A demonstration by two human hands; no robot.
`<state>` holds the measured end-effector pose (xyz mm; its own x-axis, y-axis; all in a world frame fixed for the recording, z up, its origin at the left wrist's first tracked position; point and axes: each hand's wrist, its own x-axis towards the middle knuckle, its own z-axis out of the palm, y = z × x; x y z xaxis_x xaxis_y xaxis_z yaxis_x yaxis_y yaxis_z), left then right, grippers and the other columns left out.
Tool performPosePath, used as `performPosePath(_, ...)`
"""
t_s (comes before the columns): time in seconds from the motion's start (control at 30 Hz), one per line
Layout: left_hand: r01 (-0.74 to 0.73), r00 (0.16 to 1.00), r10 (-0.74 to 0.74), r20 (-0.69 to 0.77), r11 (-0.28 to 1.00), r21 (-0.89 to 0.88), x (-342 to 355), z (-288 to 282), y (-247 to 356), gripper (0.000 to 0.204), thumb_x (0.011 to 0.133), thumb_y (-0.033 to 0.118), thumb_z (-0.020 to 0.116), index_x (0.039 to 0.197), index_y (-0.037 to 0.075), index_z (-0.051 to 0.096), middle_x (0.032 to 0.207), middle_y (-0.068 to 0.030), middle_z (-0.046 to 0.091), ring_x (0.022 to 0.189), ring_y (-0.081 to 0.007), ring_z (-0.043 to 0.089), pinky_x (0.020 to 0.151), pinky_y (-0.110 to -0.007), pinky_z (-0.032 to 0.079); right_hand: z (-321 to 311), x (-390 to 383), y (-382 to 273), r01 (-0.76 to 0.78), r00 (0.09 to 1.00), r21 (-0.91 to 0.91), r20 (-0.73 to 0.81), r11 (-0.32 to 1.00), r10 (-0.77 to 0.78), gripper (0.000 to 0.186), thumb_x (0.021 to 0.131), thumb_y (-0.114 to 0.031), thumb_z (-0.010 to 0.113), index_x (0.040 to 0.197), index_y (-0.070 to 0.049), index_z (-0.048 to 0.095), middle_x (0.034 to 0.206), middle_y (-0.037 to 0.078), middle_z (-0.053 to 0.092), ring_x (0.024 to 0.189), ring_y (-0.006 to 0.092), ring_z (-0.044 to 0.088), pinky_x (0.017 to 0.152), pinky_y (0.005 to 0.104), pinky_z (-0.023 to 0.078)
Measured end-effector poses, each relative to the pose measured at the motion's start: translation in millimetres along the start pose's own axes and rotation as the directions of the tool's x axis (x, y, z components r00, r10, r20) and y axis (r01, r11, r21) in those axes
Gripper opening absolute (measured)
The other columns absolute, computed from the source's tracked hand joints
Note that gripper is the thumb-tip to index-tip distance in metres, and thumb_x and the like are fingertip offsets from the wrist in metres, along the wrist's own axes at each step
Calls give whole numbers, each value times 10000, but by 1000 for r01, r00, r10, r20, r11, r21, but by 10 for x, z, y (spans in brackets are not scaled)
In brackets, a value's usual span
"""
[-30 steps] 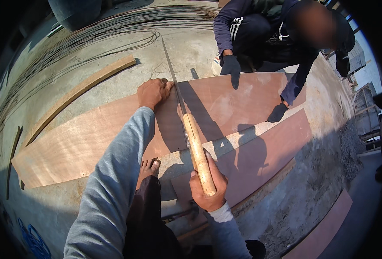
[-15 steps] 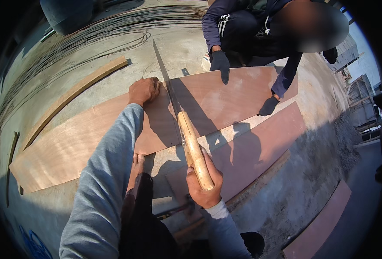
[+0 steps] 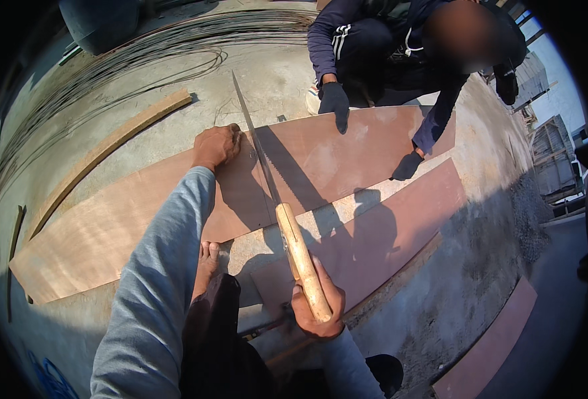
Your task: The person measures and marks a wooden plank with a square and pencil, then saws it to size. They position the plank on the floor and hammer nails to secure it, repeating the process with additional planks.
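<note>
A hand saw point(image 3: 254, 143) with a pale wooden handle lies across a long reddish-brown plywood strip point(image 3: 128, 199), its blade tip pointing past the far edge. My right hand point(image 3: 318, 307) is wrapped round the handle, on the near side of the strip. Left of the blade, my left hand point(image 3: 217, 146) grips the strip's far edge with curled fingers, partly hidden by the hand itself. A dark line runs on the wood beside the blade. My bare foot point(image 3: 206, 266) is at the strip's near edge.
Opposite, a crouching person rests one dark-gloved hand point(image 3: 334, 106) and another gloved hand point(image 3: 407, 165) on the strip. A second plywood piece point(image 3: 400, 229) lies nearer, a third point(image 3: 490, 346) at lower right. Timber point(image 3: 108, 149), bundled rods point(image 3: 174, 36) and a dark tub point(image 3: 101, 23) are at left.
My right hand has drawn the saw back toward me, so its handle and tip sit lower. My left hand stays at the far edge; the view has shifted slightly.
</note>
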<state>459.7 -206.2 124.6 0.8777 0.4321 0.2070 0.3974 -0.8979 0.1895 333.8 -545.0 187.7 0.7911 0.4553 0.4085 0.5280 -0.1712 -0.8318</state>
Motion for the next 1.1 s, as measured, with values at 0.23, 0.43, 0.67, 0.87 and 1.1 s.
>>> performPosePath(0.23,50,998,-49,50,999,-14,-41,-70,89,283,957,335,519,1090,178,713,940,-151,733,901,-347,700,801,-463,548,113,264,99,-120,992,87,57,989,116,568,816,31,620,1365,106,498,1064,214,696,923,248,705,833,332,551)
performPosePath(0.43,-49,998,47,-41,997,-53,-17,15,7,260,946,324,531,1037,167,717,925,-150,731,891,-344,698,793,-466,547,6,62,-84,45,999,-105,-4,993,-45,546,829,-4,631,1354,91,515,1108,206,702,950,247,723,834,324,569)
performPosePath(0.67,29,997,-26,69,998,-52,158,-28,3,286,965,335,487,985,148,702,874,-165,723,821,-367,698,739,-479,545,20,172,-72,-13,1000,42,21,999,12,573,794,24,644,1345,108,517,974,254,700,748,308,721,685,342,562)
performPosePath(0.87,1,998,-1,62,1000,16,64,-58,21,266,958,320,502,1018,167,710,880,-149,729,857,-349,699,754,-464,547,18,-65,77,-185,981,90,68,979,179,605,798,34,653,1379,97,494,1093,253,697,876,297,737,766,343,582)
performPosePath(1.1,39,998,-40,42,999,13,28,71,29,273,953,330,506,973,159,719,863,-149,726,839,-345,701,740,-461,545,275,326,258,-118,993,78,42,990,115,615,782,33,621,1382,88,499,925,221,704,698,238,698,662,324,562)
